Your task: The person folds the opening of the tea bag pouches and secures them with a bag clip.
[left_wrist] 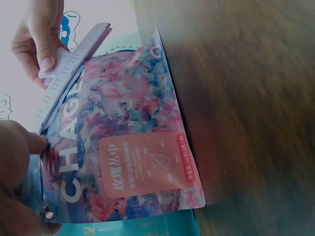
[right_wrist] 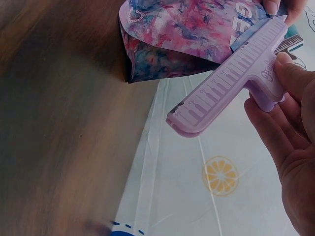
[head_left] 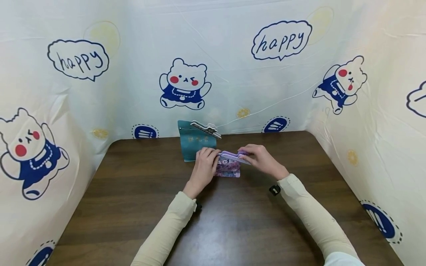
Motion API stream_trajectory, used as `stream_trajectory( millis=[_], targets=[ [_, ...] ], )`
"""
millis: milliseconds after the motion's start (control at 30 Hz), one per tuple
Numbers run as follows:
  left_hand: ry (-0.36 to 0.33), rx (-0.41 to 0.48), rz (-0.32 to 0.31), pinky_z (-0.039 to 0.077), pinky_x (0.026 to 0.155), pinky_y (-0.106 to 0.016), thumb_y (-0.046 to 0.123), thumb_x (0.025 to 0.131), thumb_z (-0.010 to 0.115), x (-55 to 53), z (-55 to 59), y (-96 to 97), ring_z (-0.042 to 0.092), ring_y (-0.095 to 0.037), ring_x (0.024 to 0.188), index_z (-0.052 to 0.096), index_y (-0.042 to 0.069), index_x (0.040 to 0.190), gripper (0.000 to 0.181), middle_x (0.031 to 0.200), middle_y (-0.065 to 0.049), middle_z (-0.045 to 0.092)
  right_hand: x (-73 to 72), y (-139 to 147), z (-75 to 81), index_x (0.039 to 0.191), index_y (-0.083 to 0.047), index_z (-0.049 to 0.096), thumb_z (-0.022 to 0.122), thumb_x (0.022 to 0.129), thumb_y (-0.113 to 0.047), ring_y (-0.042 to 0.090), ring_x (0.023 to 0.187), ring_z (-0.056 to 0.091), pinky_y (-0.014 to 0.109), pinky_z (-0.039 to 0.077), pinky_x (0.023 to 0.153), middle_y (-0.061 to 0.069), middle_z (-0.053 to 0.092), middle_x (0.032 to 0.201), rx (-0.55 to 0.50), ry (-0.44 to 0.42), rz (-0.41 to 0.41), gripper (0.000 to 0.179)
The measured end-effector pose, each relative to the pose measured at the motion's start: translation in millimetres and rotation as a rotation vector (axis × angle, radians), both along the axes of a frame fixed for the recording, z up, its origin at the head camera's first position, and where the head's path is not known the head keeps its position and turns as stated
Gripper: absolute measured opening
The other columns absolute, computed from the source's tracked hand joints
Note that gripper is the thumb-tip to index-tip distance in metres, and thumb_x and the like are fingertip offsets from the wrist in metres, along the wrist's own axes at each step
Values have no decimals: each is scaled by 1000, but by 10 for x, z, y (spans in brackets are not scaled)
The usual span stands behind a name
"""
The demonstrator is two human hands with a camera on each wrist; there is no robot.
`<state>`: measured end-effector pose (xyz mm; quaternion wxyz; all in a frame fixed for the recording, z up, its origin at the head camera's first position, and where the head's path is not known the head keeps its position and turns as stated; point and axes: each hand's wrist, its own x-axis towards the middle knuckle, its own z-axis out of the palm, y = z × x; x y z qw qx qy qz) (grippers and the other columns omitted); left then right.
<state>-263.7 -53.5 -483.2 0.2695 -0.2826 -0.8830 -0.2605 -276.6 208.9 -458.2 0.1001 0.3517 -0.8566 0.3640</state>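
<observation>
A pink-and-blue marbled tea pouch (head_left: 229,170) stands on the table, its top edge folded over. My left hand (head_left: 204,167) grips the pouch's top at the left corner; in the left wrist view the thumb and fingers are at its edge. Between thumb and fingers, my right hand (head_left: 263,159) pinches the handle of a lilac bag clip (right_wrist: 226,81). The clip's long bar lies along the pouch's folded top and sticks out past its right side. In the left wrist view, white letters and a pink label (left_wrist: 147,164) show on the pouch's front.
Just behind my left hand stands a teal pouch (head_left: 194,142), with a black-and-white clip (head_left: 206,129) slanting across its top right. The brown wooden table (head_left: 133,207) reaches back to a white curtain (head_left: 229,85) printed with bears, which also hangs at both sides.
</observation>
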Motion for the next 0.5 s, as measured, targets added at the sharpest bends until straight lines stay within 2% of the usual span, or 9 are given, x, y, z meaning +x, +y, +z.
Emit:
stream_trajectory(
  millis=[333, 500],
  targets=[
    [-46, -9, 37, 45, 96, -51, 11, 99, 67, 30, 32, 33, 57, -29, 110, 69, 1, 123, 26, 114, -12, 69, -23, -114, 0, 116, -8, 75, 72, 95, -12, 14, 91, 69, 34, 60, 81, 5, 74, 106, -36, 20, 16, 22],
    [-25, -3, 24, 47, 98, -49, 14, 98, 69, 2, 47, -17, 58, -28, 110, 70, 1, 120, 25, 112, -12, 69, -30, -140, -1, 115, -8, 75, 73, 93, -10, 15, 92, 69, 36, 60, 82, 5, 73, 106, -47, 23, -4, 22]
  ],
)
